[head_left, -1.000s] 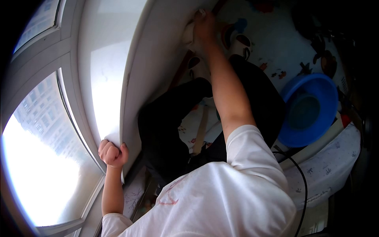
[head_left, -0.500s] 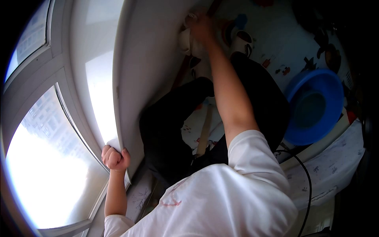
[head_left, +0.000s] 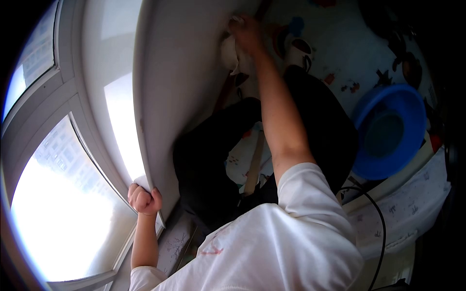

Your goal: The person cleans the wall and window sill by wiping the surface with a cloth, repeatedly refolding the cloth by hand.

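My left hand (head_left: pixel 144 199) is closed over the edge of the white windowsill (head_left: pixel 119 116) at the lower left. Far from me, my right arm reaches down past my knees to the foot of the white wall (head_left: pixel 184 53). There my right hand (head_left: pixel 246 35) is closed on a pale cloth (head_left: pixel 230 54), which hangs below the fingers and lies against the wall. Dim light hides most of the fingers. Just below the cloth is one of my shoes (head_left: pixel 246 82); the other shoe (head_left: pixel 298 52) stands to its right.
A blue basin (head_left: pixel 361 162) with a darker round patch inside stands right of my leg. A black cable (head_left: pixel 382 228) curves beside a patterned white cover (head_left: pixel 403 213). The window (head_left: pixel 63 203) is at the left. Dark objects (head_left: pixel 411 70) lie at the upper right of the patterned floor (head_left: pixel 335 58).
The cloth under my right hand has shifted slightly and hangs a little lower along the wall. My left hand keeps its hold on the sill. The view has tilted slightly.
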`<state>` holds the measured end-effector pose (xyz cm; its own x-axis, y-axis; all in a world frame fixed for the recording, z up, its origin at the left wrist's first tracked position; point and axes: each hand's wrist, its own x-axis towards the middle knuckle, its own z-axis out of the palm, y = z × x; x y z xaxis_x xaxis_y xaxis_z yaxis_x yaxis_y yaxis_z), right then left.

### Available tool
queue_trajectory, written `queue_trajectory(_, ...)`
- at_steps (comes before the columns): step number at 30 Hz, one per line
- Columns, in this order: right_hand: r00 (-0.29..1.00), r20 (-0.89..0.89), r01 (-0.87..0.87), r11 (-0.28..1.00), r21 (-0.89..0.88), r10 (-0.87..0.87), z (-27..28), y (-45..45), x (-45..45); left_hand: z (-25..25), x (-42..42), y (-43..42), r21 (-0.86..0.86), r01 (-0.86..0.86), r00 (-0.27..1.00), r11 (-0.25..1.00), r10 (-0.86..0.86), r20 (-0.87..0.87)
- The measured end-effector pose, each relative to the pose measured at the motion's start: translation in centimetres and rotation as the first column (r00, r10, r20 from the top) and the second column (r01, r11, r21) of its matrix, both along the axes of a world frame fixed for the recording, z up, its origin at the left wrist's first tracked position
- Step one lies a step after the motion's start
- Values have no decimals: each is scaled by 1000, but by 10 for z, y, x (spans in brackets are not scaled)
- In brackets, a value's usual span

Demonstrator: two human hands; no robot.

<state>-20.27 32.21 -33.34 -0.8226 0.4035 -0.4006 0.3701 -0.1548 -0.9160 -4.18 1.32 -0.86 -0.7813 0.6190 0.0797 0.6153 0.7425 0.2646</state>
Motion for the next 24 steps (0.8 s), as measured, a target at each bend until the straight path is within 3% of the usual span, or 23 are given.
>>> queue_trajectory(4,999,0,-36,998,43,36,-9,9,0,1,3,-2,-18,-20,1000,1000,20,3)
queue_trajectory(7,994,-58,-94,995,-38,92,7,13,4,1,2,-2,0,-3,1000,1000,3,2)
queue_trajectory(10,994,-84,-59,993,99,67,7,17,4,3,3,-4,-47,-34,999,998,34,1)
queue_trajectory(13,988,-92,-109,986,127,121,-10,23,-1,1,1,-2,-11,0,1000,1000,0,14)
queue_trajectory(16,986,-18,-165,978,126,169,15,24,2,2,1,-2,-18,6,1000,1000,-6,20)
queue_trajectory(22,978,-106,-157,972,175,177,-17,23,-1,4,2,-5,-57,-19,1000,998,20,11)
queue_trajectory(24,976,-84,-178,960,216,200,-1,25,2,2,2,-5,-41,-26,1000,999,26,5)
